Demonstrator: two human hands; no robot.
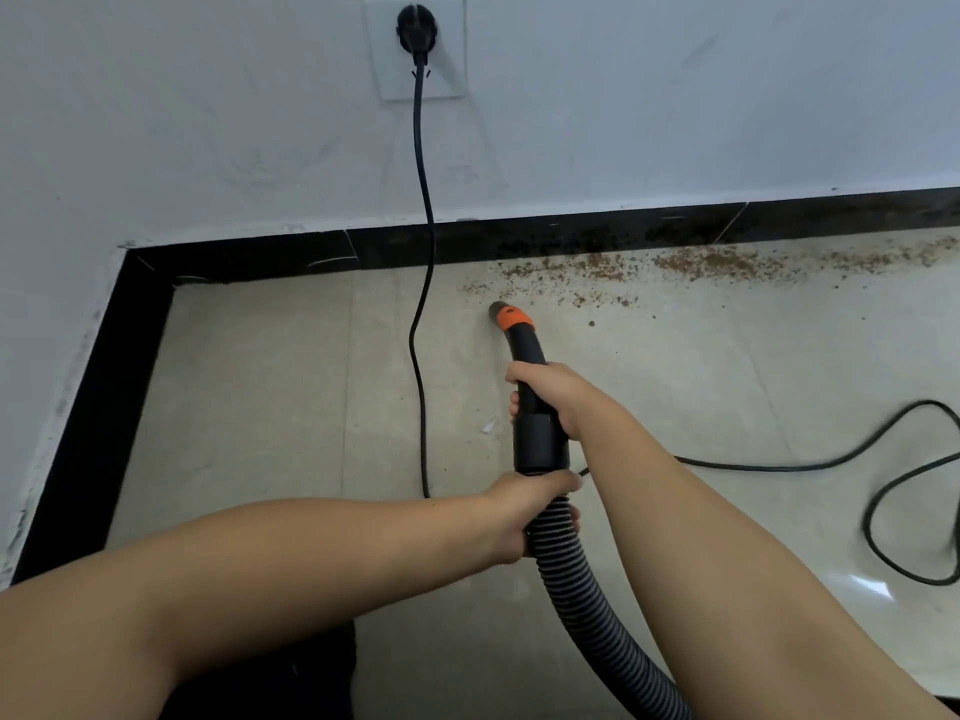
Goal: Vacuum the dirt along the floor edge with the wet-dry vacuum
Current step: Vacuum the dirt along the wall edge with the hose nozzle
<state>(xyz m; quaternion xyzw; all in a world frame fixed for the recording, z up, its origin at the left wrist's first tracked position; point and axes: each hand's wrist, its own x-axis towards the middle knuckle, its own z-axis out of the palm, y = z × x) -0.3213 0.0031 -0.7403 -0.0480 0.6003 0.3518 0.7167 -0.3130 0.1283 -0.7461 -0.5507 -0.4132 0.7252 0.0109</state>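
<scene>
A black vacuum nozzle (514, 330) with an orange collar points at the pale tiled floor, its tip just short of the dirt. Brown dirt (701, 267) lies scattered in a band along the black baseboard (571, 233), stretching to the right. My right hand (550, 397) grips the rigid black tube behind the collar. Lower down, my left hand (524, 511) grips the ribbed grey hose (582, 589) where it joins the tube. The hose runs off the bottom edge. The vacuum body is out of view.
A black plug (415, 31) sits in a white wall socket, and its power cord (423, 304) hangs down and crosses the floor left of the nozzle. More cord (883, 491) loops on the right. The baseboard turns a corner at the left (145, 262).
</scene>
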